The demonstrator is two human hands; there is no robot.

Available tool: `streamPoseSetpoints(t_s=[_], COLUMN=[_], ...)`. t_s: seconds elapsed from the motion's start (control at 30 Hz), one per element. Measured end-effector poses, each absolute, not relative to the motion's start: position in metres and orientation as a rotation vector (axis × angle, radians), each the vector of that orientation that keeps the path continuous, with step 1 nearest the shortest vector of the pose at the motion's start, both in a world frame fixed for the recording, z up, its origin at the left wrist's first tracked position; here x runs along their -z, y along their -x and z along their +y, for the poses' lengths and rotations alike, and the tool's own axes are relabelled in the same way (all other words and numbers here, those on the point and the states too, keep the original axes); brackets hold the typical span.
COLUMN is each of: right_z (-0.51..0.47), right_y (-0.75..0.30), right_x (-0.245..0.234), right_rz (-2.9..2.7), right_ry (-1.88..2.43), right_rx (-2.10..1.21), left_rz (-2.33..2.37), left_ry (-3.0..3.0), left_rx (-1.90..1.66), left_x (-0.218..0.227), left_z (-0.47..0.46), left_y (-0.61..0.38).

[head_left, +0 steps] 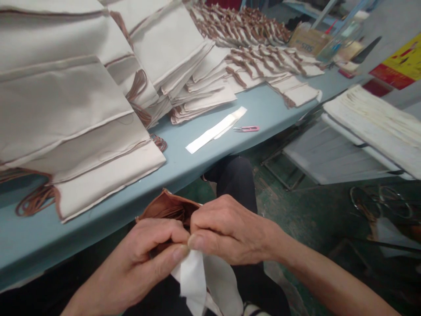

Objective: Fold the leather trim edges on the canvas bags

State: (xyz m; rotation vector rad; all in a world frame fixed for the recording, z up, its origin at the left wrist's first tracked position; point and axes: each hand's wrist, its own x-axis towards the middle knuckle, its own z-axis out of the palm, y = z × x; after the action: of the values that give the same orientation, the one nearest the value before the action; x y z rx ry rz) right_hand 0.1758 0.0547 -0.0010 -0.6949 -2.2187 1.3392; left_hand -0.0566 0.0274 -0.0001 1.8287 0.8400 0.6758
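Note:
Both hands meet low in the middle, over my lap. My left hand (144,259) and my right hand (226,228) are closed, thumbs pressed tip to tip, pinching a white strip of cloth (194,281) that hangs down between them. A brown fabric piece (166,206) is bunched behind the fingers and held with the strip. The fingertips are partly hidden by the cloth.
A pale blue table (184,164) carries stacks of cream bags with brown cords (82,118). A white strip (215,130) and small pink-handled snips (246,128) lie near its edge. More cream stacks (378,127) rest on a rack at right; a cardboard box (307,40) stands far back.

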Motion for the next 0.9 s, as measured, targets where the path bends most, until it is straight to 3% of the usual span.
streamPoseSetpoints(t_s=[0.4,0.67,0.9], right_z=[0.046,0.062,0.067], right_y=[-0.167,-0.182,-0.170], right_x=[0.022,-0.002,-0.008], right_rz=[-2.123,-2.198,-1.866], right_ry=[0.567,0.750,0.821], right_rx=[-1.011,-1.268,-1.719], left_rz=[0.869,0.832,0.812], left_ry=[-1.721,-1.771,-1.778], left_rx=[-0.526,-0.513,-0.568], left_x=[0.002,-0.003,-0.011], left_z=[0.034,0.051,0.058], left_y=[0.060,0.057,0.057])
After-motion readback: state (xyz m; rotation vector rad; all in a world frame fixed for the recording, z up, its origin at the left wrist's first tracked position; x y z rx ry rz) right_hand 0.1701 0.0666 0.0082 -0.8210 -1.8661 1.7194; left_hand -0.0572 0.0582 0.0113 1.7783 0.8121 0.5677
